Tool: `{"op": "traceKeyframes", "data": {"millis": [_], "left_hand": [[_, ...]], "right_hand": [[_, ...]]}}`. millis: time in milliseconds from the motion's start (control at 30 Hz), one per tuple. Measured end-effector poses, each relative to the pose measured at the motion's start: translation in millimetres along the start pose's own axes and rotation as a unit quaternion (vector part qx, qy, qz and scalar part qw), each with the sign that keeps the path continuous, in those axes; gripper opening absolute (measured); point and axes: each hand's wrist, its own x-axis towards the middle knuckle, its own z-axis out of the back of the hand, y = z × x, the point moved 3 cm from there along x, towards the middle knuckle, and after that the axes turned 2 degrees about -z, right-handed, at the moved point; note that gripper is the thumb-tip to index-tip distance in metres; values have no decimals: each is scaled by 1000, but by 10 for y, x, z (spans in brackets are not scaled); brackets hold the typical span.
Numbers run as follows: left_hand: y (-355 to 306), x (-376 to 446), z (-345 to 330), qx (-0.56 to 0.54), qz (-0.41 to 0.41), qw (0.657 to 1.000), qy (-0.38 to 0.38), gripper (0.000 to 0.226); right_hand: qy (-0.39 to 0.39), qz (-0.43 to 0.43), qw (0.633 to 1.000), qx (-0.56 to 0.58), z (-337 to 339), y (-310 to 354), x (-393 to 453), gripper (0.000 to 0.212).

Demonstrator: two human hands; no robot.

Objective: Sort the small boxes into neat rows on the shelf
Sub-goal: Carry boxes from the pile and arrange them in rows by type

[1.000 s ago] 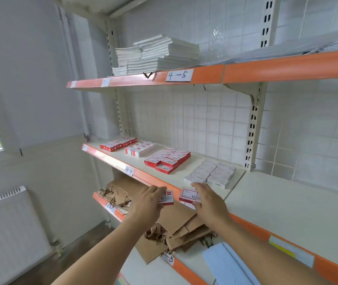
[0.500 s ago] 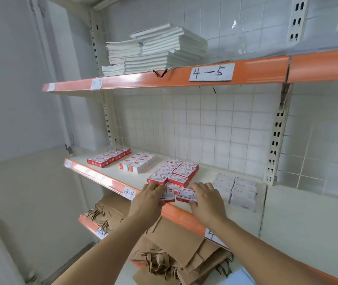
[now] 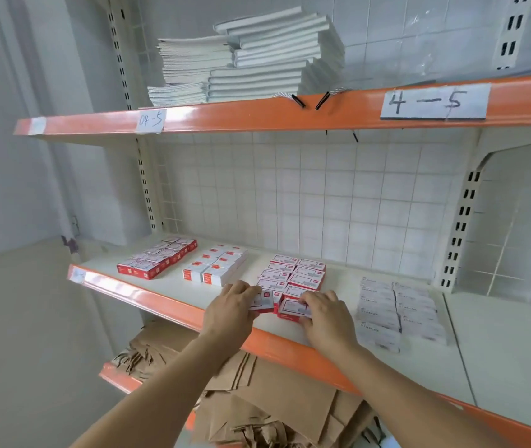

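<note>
On the cream middle shelf (image 3: 173,284) with an orange front edge lie several groups of small boxes in rows. My left hand (image 3: 230,310) grips a small red-and-white box (image 3: 262,302) at the front of the middle group (image 3: 293,274). My right hand (image 3: 325,313) grips another red-and-white box (image 3: 290,310) right beside it. Both boxes sit on the shelf, close together, just before the double row. A red group (image 3: 157,258) lies far left, a whiter group (image 3: 217,265) beside it, and pale wrapped boxes (image 3: 400,310) to the right.
The upper orange-edged shelf (image 3: 257,116) carries stacked white booklets (image 3: 248,59) and paper labels. Brown paper bags (image 3: 277,402) are piled on the lower shelf. A perforated upright (image 3: 461,227) stands at right, with bare shelf (image 3: 509,344) beyond it.
My hands carried the two boxes from the shelf's front edge further in, up to the front of the middle double row. The view swung left and closer to the shelf.
</note>
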Motion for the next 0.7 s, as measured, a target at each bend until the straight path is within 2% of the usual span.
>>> {"op": "traceKeyframes", "data": {"millis": [200, 367, 467, 700], "left_hand": [[-50, 174, -78, -11, -8, 1000, 3, 47], [-72, 346, -122, -15, -21, 1000, 3, 50], [-68, 453, -168, -37, -34, 999, -2, 52], [-13, 814, -288, -70, -103, 992, -10, 50]], "right_hand": [[11, 27, 999, -23, -70, -12, 104, 32], [-26, 58, 998, 5, 56, 78, 261, 49], [-1, 71, 997, 4, 99, 142, 378, 54], [11, 38, 998, -44, 12, 104, 687, 39]]}}
